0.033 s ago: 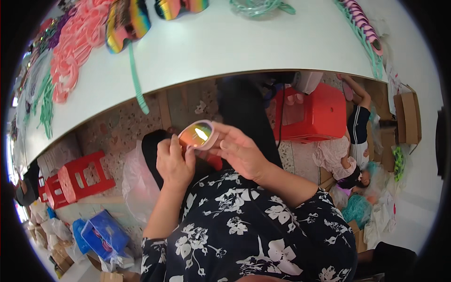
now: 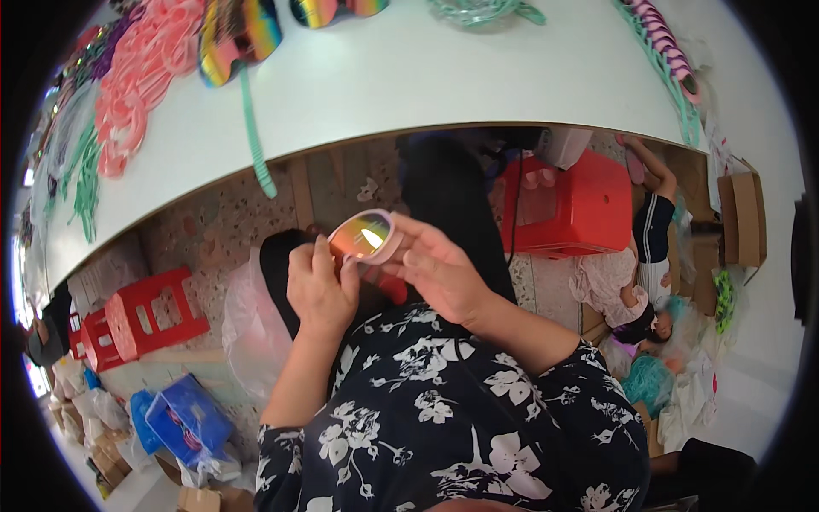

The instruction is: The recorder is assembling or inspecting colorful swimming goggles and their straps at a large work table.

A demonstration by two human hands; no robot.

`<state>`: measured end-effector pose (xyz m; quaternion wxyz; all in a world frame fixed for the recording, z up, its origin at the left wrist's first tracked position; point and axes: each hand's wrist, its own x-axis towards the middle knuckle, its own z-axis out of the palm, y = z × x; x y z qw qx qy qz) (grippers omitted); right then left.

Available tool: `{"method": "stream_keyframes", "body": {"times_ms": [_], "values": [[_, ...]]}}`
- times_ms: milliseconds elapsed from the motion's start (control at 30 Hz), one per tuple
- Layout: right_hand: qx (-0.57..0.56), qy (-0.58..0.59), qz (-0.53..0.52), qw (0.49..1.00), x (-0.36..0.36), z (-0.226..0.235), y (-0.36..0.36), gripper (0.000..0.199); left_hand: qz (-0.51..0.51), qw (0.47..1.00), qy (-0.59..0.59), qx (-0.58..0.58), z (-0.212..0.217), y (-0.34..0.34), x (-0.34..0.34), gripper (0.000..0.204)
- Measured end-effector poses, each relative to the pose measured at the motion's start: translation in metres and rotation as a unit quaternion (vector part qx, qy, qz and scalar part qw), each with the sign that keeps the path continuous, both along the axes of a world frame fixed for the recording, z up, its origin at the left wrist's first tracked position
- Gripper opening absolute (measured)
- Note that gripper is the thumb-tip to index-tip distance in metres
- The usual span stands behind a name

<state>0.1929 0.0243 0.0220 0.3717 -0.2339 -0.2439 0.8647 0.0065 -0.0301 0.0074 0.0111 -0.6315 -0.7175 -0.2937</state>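
I hold a pair of pink-framed glasses (image 2: 363,237) with a mirrored orange lens in front of my chest, below the edge of the white table (image 2: 409,81). My left hand (image 2: 320,288) grips the frame's left side from below. My right hand (image 2: 437,269) pinches its right side with the fingertips. The lens faces up and reflects a bright light. Both forearms come out of a black sleeve with white flowers.
On the table lie pink frames (image 2: 141,81), green straps (image 2: 256,141) and rainbow-mirrored goggles (image 2: 239,34). On the floor stand a red stool (image 2: 572,205), red crates (image 2: 141,320), a clear plastic bag (image 2: 252,337), a blue packet (image 2: 183,422) and cardboard boxes (image 2: 742,218). A person (image 2: 640,264) lies at right.
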Motion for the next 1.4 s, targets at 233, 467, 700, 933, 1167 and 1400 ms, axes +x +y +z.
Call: {"method": "stream_keyframes", "body": {"times_ms": [233, 467, 700, 933, 1167, 1400], "values": [[0.097, -0.051, 0.012, 0.994, -0.009, 0.006, -0.015, 0.076, 0.04, 0.999, 0.004, 0.009, -0.004, 0.001, 0.008, 0.04], [0.186, -0.164, 0.015, 0.969, -0.012, 0.0, -0.027, 0.063, 0.052, 0.999, -0.012, -0.007, 0.0, 0.001, 0.011, 0.04], [-0.123, -0.056, -0.067, 0.989, -0.004, -0.021, -0.013, 0.027, 0.018, 0.998, -0.055, -0.003, 0.007, -0.006, 0.015, 0.041], [-0.118, -0.017, -0.014, 0.993, -0.011, -0.017, -0.011, 0.033, -0.006, 0.999, -0.042, 0.011, 0.011, -0.013, 0.019, 0.048], [0.055, -0.12, -0.05, 0.99, -0.016, -0.008, -0.027, 0.032, -0.032, 0.998, -0.051, 0.018, 0.016, -0.021, 0.022, 0.054], [0.096, -0.158, -0.046, 0.982, -0.021, -0.005, -0.028, 0.032, -0.025, 0.998, -0.047, 0.036, 0.016, -0.026, 0.024, 0.06]]}}
